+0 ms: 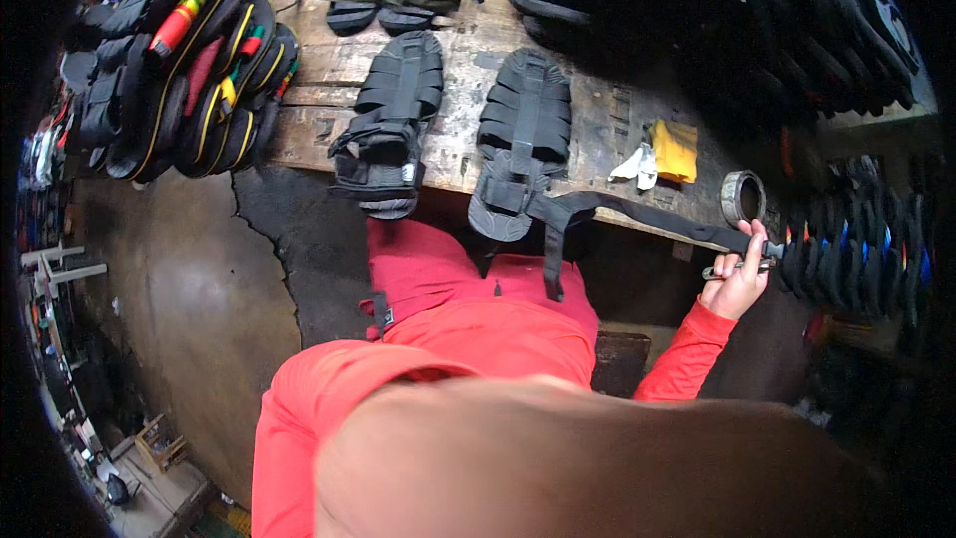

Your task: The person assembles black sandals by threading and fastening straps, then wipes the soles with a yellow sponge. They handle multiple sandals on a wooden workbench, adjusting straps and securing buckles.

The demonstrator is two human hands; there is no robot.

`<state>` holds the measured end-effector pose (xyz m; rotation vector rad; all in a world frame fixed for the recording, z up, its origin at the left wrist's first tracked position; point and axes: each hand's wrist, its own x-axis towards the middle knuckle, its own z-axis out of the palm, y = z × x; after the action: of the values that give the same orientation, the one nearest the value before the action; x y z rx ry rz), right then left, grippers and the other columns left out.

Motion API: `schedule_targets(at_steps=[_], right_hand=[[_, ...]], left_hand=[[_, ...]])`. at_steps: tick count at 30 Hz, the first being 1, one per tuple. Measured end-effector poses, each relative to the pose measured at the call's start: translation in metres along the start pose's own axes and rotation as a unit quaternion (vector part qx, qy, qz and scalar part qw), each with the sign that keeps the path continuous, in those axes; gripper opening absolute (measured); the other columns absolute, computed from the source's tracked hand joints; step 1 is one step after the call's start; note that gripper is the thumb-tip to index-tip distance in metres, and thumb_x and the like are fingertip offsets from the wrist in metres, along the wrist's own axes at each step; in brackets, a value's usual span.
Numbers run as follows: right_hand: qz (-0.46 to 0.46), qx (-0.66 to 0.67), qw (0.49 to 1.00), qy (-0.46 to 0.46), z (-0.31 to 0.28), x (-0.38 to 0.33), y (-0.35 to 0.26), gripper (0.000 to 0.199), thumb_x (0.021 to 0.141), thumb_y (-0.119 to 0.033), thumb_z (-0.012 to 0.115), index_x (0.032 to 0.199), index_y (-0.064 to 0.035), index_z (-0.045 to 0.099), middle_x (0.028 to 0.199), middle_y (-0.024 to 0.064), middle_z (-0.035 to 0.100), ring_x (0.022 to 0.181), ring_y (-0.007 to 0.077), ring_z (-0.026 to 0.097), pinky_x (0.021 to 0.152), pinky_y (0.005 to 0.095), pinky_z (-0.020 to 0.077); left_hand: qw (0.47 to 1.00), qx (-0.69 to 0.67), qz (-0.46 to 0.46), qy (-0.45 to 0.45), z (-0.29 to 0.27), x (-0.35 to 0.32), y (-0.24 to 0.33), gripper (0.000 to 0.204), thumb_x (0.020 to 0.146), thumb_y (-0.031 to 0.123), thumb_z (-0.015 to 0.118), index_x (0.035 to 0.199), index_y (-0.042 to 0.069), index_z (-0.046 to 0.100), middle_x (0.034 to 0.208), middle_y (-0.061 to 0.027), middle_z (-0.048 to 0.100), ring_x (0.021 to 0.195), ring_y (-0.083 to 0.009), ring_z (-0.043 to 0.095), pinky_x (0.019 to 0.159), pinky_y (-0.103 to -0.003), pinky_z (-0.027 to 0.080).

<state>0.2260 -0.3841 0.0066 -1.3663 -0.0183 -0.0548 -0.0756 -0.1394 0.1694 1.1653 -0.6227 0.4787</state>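
Your right hand is closing around a metal tool, fingers curled tight on it, and it is also touching the end of a black strap that runs out from the sandal lying at the worktop's near edge. The strap is stretching rightward along that edge to your hand, just off the worktop's near right corner. What kind of tool it is cannot be told; only a short bright length shows between the fingers.

Your left hand is not showing. A forearm is filling the lower part of the view, blurred and very close, and it ends outside the view, so its grip cannot be told.

A second black sandal is lying beside the first, its heel overhanging the near edge. A metal ring is standing near the right end of the worktop, just above your right hand, with a yellow cloth beside it. Stacks of soles are crowding the left end; the right-hand piles are too dark to make out.
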Motion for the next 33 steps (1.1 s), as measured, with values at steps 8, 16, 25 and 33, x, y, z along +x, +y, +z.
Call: schedule_targets(at_steps=[8,16,25,33], right_hand=[[0.08,0.106,0.991,-0.016,-0.033,-0.008,0.019,0.035,0.106,-0.02,0.051,0.138,-0.0042,0.051,0.114,0.012,0.066,0.045,0.0011,0.037,0.04,0.0196,0.0334],[-0.054,-0.098,0.993,-0.041,0.014,-0.007,-0.002,0.039,0.103,-0.018,0.059,0.14,-0.0109,0.053,0.091,-0.0038,0.058,0.052,-0.0015,0.038,0.041,0.0175,0.0326],[-0.15,-0.281,0.906,-0.279,0.058,-0.004,-0.025,0.047,0.1,-0.01,0.061,0.145,0.0009,0.05,0.105,0.0047,0.068,0.088,0.0078,0.059,0.081,0.0245,0.0481],[-0.273,-0.468,0.733,-0.411,0.135,-0.025,0.076,0.051,0.093,-0.039,0.068,0.13,-0.0051,0.061,0.086,0.0171,0.062,0.08,0.0365,0.065,0.07,0.0443,0.0532]], left_hand=[[0.999,-0.018,-0.032,0.002,-0.004,-0.012,-0.003,0.036,0.099,0.029,0.053,0.115,-0.001,0.064,0.104,-0.0124,0.068,0.091,-0.0264,0.062,0.084,-0.038,0.051],[0.987,0.091,-0.073,0.111,-0.019,-0.004,-0.02,0.039,0.1,0.034,0.052,0.115,0.0,0.064,0.101,-0.0111,0.068,0.086,-0.0248,0.062,0.08,-0.037,0.051],[0.758,0.574,-0.283,-0.125,-0.045,-0.045,-0.254,0.069,0.095,0.034,0.063,0.147,-0.004,0.04,0.146,-0.0308,0.045,0.14,-0.0412,0.041,0.119,-0.052,0.026],[0.825,0.507,-0.217,0.124,-0.075,-0.071,-0.223,0.03,0.096,0.023,0.062,0.108,-0.004,0.068,0.104,-0.0204,0.071,0.099,-0.0336,0.069,0.09,-0.041,0.054]])
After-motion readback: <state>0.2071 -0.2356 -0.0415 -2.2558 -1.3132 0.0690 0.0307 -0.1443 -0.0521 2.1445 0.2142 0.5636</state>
